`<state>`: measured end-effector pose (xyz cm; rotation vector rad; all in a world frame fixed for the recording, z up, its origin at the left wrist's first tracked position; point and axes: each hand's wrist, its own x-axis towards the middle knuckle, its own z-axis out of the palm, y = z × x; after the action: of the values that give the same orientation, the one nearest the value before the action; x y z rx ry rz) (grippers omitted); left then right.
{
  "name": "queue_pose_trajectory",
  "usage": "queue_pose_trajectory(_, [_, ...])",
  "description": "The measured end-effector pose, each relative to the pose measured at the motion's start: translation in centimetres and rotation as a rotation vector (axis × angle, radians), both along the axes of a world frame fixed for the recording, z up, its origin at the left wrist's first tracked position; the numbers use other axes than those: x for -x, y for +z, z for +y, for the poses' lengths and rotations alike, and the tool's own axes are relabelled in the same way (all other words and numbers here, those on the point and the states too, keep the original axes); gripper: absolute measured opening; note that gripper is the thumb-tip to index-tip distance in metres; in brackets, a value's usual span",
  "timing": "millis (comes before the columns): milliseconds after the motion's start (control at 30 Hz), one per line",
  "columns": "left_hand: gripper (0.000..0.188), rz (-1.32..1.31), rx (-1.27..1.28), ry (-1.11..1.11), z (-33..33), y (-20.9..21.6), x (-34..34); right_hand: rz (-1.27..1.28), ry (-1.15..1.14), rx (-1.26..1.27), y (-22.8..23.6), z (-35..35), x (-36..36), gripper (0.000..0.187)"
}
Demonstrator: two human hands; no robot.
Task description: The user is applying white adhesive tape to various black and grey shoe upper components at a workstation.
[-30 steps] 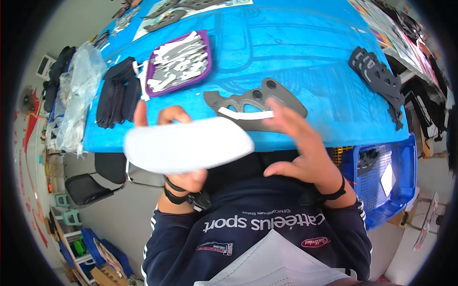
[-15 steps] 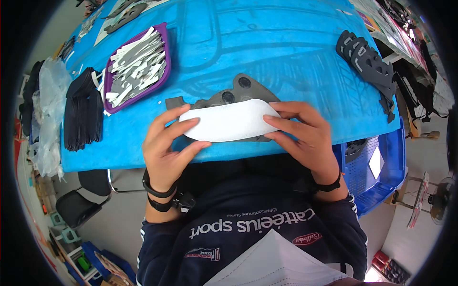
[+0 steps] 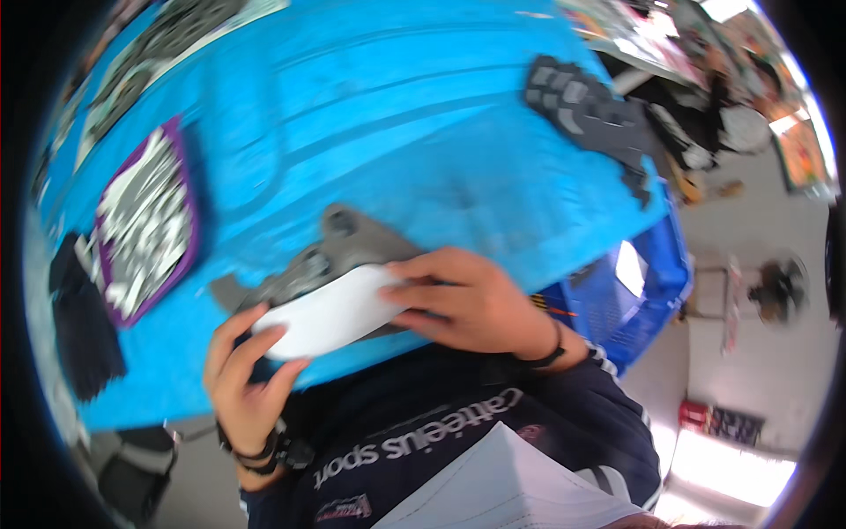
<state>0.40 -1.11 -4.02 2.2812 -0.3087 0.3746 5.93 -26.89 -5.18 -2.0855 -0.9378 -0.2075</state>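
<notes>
A long white piece [image 3: 330, 316] with rounded ends is stretched between my two hands, low over the near side of the blue-covered table [image 3: 397, 132]. Its left end is pinched by my left hand [image 3: 245, 375], thumb below and fingers above. My right hand [image 3: 467, 304] is closed on the other end, partly covering it. Just behind the white piece lies a dark grey flat cut-out piece [image 3: 361, 245] with dark round spots. The white piece overlaps its near part; whether the two touch, I cannot tell.
At left is a purple tray [image 3: 187, 194] of white and grey strips, beside a stack of black pieces [image 3: 84, 339]. Dark grey cut-outs [image 3: 586, 115] lie at the far right. A blue crate [image 3: 661, 256] stands beyond the right edge; a chair [image 3: 137, 476] is lower left.
The whole view has turned and shifted, so table and hands appear tilted. Both hands still grip the white piece; the right fingers now cover more of its end. The picture is blurrier.
</notes>
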Motion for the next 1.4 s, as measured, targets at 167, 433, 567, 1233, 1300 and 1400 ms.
queue_pose_trajectory(167, [0.042, 0.020, 0.026, -0.051, 1.5, -0.1, 1.1, 0.180, 0.163, -0.145, 0.2, 0.0, -0.5, 0.026])
queue_pose_trajectory(433, [0.039, -0.004, -0.008, -0.083, 0.2, -0.3, -0.2, 0.078, 0.077, -0.012, 0.2, -0.6, 0.1, 0.029])
queue_pose_trajectory(567, [0.039, -0.013, 0.015, -0.093, 0.2, -0.3, 0.2, 0.051, 0.033, 0.057, 0.5, -0.5, 0.4, 0.032])
queue_pose_trajectory(1233, [0.039, 0.001, -0.045, 0.029, 0.1, -0.2, 0.0, -0.054, -0.013, 0.176, 0.5, 0.8, 0.0, 0.033])
queue_pose_trajectory(1300, [0.039, 0.004, -0.020, 0.015, 0.1, -0.3, 0.2, -0.054, -0.015, 0.175, 0.5, 0.8, 0.1, 0.032])
queue_pose_trajectory(1400, [0.041, 0.032, 0.036, -0.001, 0.2, -0.2, 0.1, -0.060, -0.023, 0.170, 0.6, 0.8, 0.3, 0.032])
